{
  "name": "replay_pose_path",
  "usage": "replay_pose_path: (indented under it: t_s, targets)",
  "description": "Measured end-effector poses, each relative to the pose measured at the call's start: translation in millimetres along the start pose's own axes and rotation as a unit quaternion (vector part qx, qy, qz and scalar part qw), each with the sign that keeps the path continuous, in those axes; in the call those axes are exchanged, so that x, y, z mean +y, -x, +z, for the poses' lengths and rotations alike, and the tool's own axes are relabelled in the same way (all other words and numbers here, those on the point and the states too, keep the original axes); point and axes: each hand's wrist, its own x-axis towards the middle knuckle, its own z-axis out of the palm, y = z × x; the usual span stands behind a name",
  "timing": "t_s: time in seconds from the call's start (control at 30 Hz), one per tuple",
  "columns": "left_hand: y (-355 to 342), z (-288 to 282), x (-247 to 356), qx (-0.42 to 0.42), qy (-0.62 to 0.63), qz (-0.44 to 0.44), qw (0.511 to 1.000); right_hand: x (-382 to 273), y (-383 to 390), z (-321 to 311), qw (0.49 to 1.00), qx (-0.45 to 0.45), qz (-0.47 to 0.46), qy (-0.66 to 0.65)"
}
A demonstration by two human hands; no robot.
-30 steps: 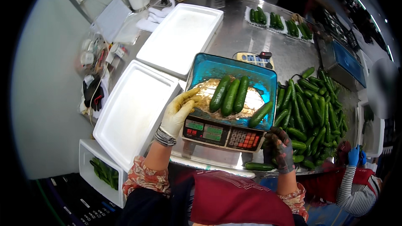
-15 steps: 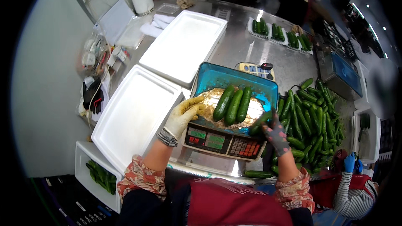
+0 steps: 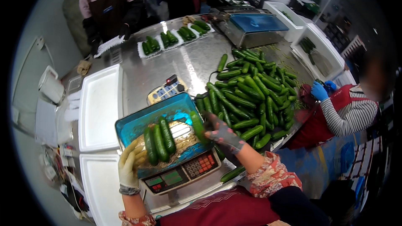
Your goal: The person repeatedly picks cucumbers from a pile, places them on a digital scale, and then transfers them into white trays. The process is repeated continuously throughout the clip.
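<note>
Three cucumbers (image 3: 160, 141) lie side by side in the blue tray (image 3: 134, 119) of a weighing scale (image 3: 184, 171). At the tray's left rim is my left hand (image 3: 132, 163), in a yellow-stained white glove, fingers apart and bent beside the nearest cucumber; nothing shows in its grasp. My right hand (image 3: 226, 134), in a dark patterned glove, has its fingers closed on another cucumber (image 3: 198, 127) at the tray's right side. Part of that grip is hidden by the dark glove. A large heap of cucumbers (image 3: 251, 94) lies right of the scale.
White foam boxes (image 3: 100, 104) stand on the left. Behind are padded trays of cucumbers (image 3: 166, 39), a keypad device (image 3: 165, 92) and a blue-topped machine (image 3: 257, 23). A co-worker (image 3: 113, 8) stands across the table; another, blue-gloved (image 3: 320, 90), is at the right.
The view has swung right, showing more of the heap and the co-workers. My right hand has brought its cucumber upright along the tray's right side; my left hand stays at the left rim.
</note>
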Motion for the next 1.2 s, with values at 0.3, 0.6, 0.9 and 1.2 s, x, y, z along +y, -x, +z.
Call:
replay_pose_path:
  t_s: [0.3, 0.6, 0.9, 1.2]
  targets:
    - [1.0, 16.1, -2.5, -0.005, 0.009, -0.027, 1.0, 38.7, 22.3, -106.0, 0.751, 0.229, -0.039, 0.618]
    - [19.2, 18.5, -2.2, 0.022, 0.0, -0.02, 1.0, 53.6, 11.7, -178.9, 0.927, 0.32, -0.004, 0.198]
    - [29.2, 19.2, 0.1, 0.02, -0.013, -0.037, 0.999, 21.6, 6.5, -29.3, 0.869, -0.083, 0.196, -0.447]
    - [42.9, -3.6, -0.2, 0.03, 0.016, -0.013, 0.999, -2.5, 39.9, 31.8, 0.98, -0.109, 0.076, -0.151]
